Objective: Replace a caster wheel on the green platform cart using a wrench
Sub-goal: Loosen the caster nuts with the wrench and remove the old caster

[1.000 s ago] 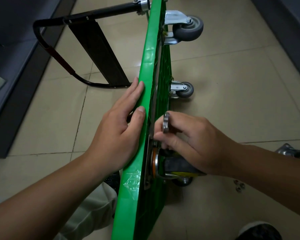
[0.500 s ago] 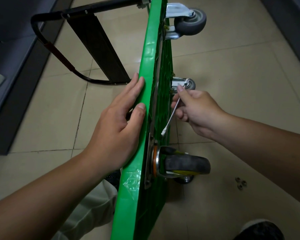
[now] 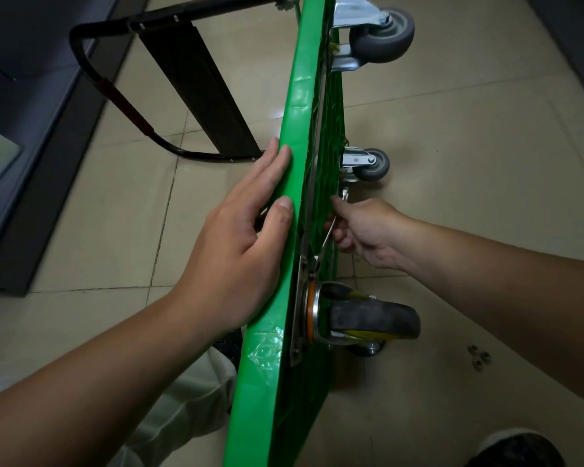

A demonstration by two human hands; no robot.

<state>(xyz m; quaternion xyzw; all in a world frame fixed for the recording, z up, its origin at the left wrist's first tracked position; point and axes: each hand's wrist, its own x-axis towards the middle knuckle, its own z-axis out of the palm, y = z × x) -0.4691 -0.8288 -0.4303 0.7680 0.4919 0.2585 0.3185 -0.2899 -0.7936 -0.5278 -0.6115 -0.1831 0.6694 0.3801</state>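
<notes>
Gripping wrench in right hand, left hand steadying cart

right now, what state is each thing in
green cart, tipped up on its long edge
left hand, flat on the cart's upper edge
right hand, gripping the wrench
black caster, on the cart's underside
wrench, lower end at the black caster's mounting plate
nuts, loose on the floor

Green cart stands on edge; black caster wheel w/ yellow hub on underside; slim silver wrench slants up from its plate
</notes>
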